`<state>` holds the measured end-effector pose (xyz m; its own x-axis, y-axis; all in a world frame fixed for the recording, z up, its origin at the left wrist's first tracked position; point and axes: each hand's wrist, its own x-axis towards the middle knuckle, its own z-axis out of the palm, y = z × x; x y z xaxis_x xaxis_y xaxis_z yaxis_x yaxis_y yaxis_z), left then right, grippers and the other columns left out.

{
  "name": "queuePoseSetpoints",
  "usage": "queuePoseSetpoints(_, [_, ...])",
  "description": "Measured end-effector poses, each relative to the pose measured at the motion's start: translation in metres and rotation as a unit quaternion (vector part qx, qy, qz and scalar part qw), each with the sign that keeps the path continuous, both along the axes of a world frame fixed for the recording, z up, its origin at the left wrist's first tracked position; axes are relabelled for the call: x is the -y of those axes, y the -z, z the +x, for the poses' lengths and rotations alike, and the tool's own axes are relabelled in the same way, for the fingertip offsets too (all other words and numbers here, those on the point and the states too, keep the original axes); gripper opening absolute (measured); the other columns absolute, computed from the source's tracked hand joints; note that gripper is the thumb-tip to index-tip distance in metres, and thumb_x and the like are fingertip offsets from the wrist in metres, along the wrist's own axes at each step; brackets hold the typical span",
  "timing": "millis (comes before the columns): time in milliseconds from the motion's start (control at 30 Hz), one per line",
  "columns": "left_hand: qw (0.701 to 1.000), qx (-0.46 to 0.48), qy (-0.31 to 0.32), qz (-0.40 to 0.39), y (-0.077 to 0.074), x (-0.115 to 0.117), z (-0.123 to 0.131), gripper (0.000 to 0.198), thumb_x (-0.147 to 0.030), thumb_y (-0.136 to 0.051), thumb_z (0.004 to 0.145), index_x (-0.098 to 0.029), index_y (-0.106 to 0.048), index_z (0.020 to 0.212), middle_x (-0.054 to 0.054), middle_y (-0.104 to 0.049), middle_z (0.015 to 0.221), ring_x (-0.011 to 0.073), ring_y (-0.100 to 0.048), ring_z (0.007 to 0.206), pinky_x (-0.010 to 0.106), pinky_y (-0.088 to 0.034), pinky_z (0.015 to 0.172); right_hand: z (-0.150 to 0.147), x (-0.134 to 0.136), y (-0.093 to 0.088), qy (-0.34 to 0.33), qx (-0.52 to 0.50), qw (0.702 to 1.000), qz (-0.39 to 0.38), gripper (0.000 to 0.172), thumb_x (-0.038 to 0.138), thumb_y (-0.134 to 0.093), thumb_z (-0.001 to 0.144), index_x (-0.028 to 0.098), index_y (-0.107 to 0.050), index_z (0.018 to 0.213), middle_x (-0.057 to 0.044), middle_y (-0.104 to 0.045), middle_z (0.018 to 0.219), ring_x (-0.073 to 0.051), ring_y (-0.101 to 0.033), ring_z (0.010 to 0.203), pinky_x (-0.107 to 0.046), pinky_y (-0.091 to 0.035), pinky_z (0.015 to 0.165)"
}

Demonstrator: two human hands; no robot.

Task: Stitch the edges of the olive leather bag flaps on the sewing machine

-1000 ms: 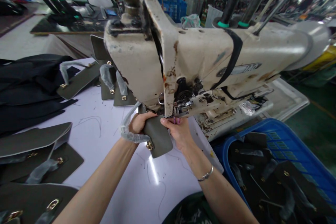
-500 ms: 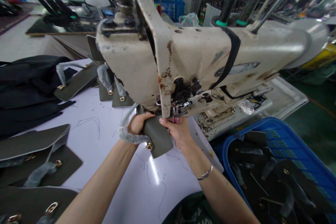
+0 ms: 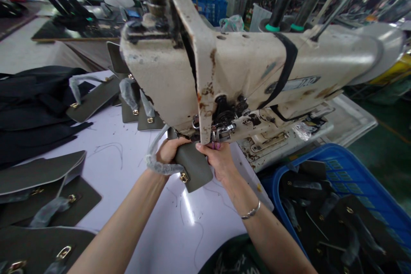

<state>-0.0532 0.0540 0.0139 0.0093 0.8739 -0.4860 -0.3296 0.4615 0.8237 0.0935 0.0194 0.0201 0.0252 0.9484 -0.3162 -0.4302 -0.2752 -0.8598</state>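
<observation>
A grey leather piece with a small gold clasp sits under the head of a worn cream sewing machine. My left hand grips its left edge, fingers curled round it, with a clear plastic strip draped over the wrist. On the other side my right hand pinches the right edge close to the needle area, where something pink shows at the fingertips. The needle itself is hidden behind the machine head.
More grey leather pieces with gold clasps lie on the white table at left, beside dark fabric. A blue crate of dark pieces stands at right. Thread cones rise behind the machine.
Both hands keep their hold on the grey piece under the machine. Only the camera view has shifted slightly.
</observation>
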Motion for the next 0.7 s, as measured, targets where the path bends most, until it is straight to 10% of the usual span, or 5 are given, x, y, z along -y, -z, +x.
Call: queuePoseSetpoints(700, [1.000,-0.007,-0.011,-0.015,-0.0027,0.0061,0.0031,0.042,-0.026,-0.083,0.057,-0.012,-0.073,0.096,0.011,-0.077,0.082,0.0280,-0.072,0.068,0.036,-0.060,0.060,-0.0006,0.0000,-0.0001,-0.003,-0.011,0.999,-0.034,0.029,0.032,-0.088,0.055,0.015,-0.070,0.069,-0.004,-0.071,0.075,-0.015,-0.061,0.066,-0.028,-0.048,0.063])
